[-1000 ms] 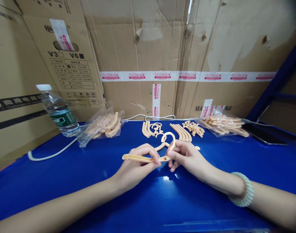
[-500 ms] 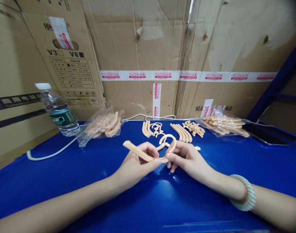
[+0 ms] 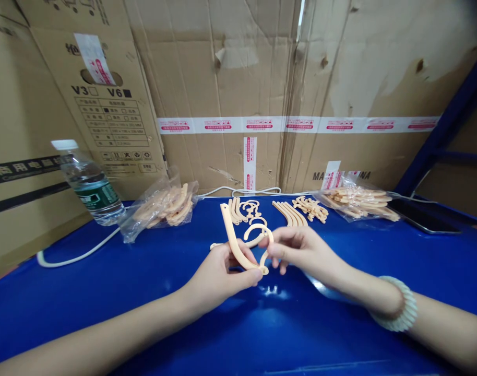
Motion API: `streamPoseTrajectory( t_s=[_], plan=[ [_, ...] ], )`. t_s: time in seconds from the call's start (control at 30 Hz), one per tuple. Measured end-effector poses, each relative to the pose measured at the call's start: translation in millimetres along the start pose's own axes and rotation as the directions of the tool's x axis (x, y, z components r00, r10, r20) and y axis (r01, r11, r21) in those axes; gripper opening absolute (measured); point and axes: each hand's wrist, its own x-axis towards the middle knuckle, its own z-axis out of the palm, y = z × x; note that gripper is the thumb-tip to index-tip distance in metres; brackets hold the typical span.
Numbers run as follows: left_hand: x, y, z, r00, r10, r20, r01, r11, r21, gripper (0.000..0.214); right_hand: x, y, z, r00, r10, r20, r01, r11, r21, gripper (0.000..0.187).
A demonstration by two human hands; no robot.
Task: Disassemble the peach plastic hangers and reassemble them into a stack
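My left hand (image 3: pixel 226 269) grips a beige plastic hanger arm (image 3: pixel 230 230), its holed end pointing up and its lower end between thumb and fingers. In my right hand (image 3: pixel 297 248), thumb and fingers pinch a beige hanger hook (image 3: pixel 258 228). The hook's lower end meets the arm's lower end at my left fingertips; whether they are joined I cannot tell. Behind my hands, another hanger piece (image 3: pixel 256 241) lies on the blue table (image 3: pixel 262 334), partly hidden. Farther back are loose arms (image 3: pixel 235 210), hooks (image 3: pixel 252 206), more arms (image 3: pixel 289 213) and small connector pieces (image 3: pixel 311 208).
A clear bag of hanger parts (image 3: pixel 164 203) lies at the left beside a water bottle (image 3: pixel 93 185). Another bag (image 3: pixel 356 201) and a black phone (image 3: pixel 424 216) are at the right. A white cable (image 3: pixel 80 258) runs along the back, before cardboard boxes (image 3: pixel 223 162).
The hanger arm has swung from slanting left to nearly upright in my left hand. The hook has turned, its open end now facing left. The view has shifted slightly.
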Motion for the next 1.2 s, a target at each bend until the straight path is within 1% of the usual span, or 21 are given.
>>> streamPoseTrajectory(
  t_s=[0.03, 0.1, 0.17, 0.2, 0.23, 0.27, 0.33, 0.37, 0.4, 0.5, 0.57, 0.67, 0.73, 0.83, 0.9, 1.0, 1.03, 1.07, 1.13, 1.17, 1.2],
  plan=[
    [0, 1, 0.1, 1.000, -0.016, -0.001, 0.016, 1.000, -0.015, 0.024, 2, -5, -8, 0.998, -0.028, -0.050, 0.026, 0.999, -0.033, 0.038],
    [-1, 3, 0.3, 0.999, -0.041, -0.008, 0.040, 0.998, -0.044, 0.026, 8, -11, -28, 0.979, -0.107, -0.171, 0.090, 0.991, -0.103, 0.035],
    [-1, 5, 0.2, 0.998, -0.054, -0.014, 0.053, 0.997, -0.064, 0.027, 15, -12, -50, 0.963, -0.153, -0.224, 0.108, 0.974, -0.199, 0.032],
    [-1, 6, -0.1, 0.998, -0.057, -0.014, 0.056, 0.996, -0.073, 0.028, 18, -10, -61, 0.965, -0.155, -0.210, 0.095, 0.958, -0.271, 0.032],
    [-1, 6, -0.4, 0.998, -0.061, -0.013, 0.060, 0.995, -0.083, 0.028, 22, -7, -70, 0.969, -0.173, -0.174, 0.096, 0.921, -0.378, 0.029],
    [0, 6, -0.8, 0.998, -0.066, -0.014, 0.065, 0.993, -0.096, 0.028, 25, -3, -78, 0.966, -0.219, -0.134, 0.119, 0.843, -0.524, 0.025],
    [1, 5, -1.3, 0.997, -0.076, -0.019, 0.073, 0.989, -0.125, 0.029, 30, 5, -89, 0.950, -0.310, -0.039, 0.170, 0.616, -0.769, 0.019],
    [1, 5, -1.4, 0.997, -0.080, -0.023, 0.076, 0.988, -0.135, 0.029, 31, 8, -92, 0.940, -0.342, 0.000, 0.186, 0.510, -0.840, 0.017],
    [1, 5, -1.4, 0.996, -0.085, -0.026, 0.080, 0.987, -0.138, 0.029, 32, 11, -93, 0.934, -0.356, 0.030, 0.194, 0.437, -0.878, 0.017],
    [1, 6, -1.0, 0.995, -0.095, -0.028, 0.090, 0.987, -0.131, 0.029, 32, 14, -92, 0.933, -0.341, 0.113, 0.238, 0.351, -0.906, 0.018],
    [1, 6, -0.9, 0.995, -0.093, -0.026, 0.089, 0.987, -0.131, 0.029, 32, 16, -90, 0.931, -0.320, 0.176, 0.277, 0.303, -0.912, 0.014],
    [-1, 5, -1.3, 0.997, -0.077, -0.022, 0.073, 0.986, -0.152, 0.028, 33, 19, -89, 0.929, -0.295, 0.223, 0.305, 0.272, -0.913, 0.017],
    [-1, 4, -1.6, 0.997, -0.072, -0.019, 0.067, 0.984, -0.166, 0.028, 35, 21, -90, 0.928, -0.292, 0.230, 0.313, 0.279, -0.908, 0.019],
    [1, 3, -1.8, 0.997, -0.073, -0.026, 0.068, 0.981, -0.181, 0.030, 37, 23, -90, 0.924, -0.317, 0.214, 0.318, 0.327, -0.890, 0.018],
    [2, 3, -1.9, 0.997, -0.071, -0.031, 0.063, 0.980, -0.190, 0.031, 36, 22, -90, 0.921, -0.346, 0.178, 0.311, 0.379, -0.871, 0.016],
    [3, 3, -2.1, 0.998, -0.058, -0.032, 0.051, 0.979, -0.197, 0.031, 32, 18, -83, 0.922, -0.378, 0.080, 0.267, 0.473, -0.840, 0.018],
    [3, 3, -2.1, 0.998, -0.055, -0.032, 0.047, 0.979, -0.198, 0.031, 30, 16, -79, 0.924, -0.381, 0.032, 0.250, 0.539, -0.804, 0.020],
    [3, 4, -2.0, 0.998, -0.051, -0.033, 0.044, 0.979, -0.200, 0.031, 27, 13, -73, 0.927, -0.375, -0.021, 0.238, 0.628, -0.741, 0.021],
    [2, 4, -1.7, 0.998, -0.046, -0.036, 0.038, 0.979, -0.201, 0.031, 21, 7, -58, 0.934, -0.331, -0.132, 0.218, 0.824, -0.524, 0.022],
    [2, 4, -1.6, 0.998, -0.043, -0.035, 0.036, 0.979, -0.199, 0.030, 18, 4, -50, 0.939, -0.294, -0.179, 0.205, 0.896, -0.395, 0.024],
    [1, 4, -1.5, 0.999, -0.040, -0.033, 0.033, 0.980, -0.196, 0.030, 15, 1, -42, 0.942, -0.254, -0.217, 0.189, 0.941, -0.281, 0.027]
  ],
)
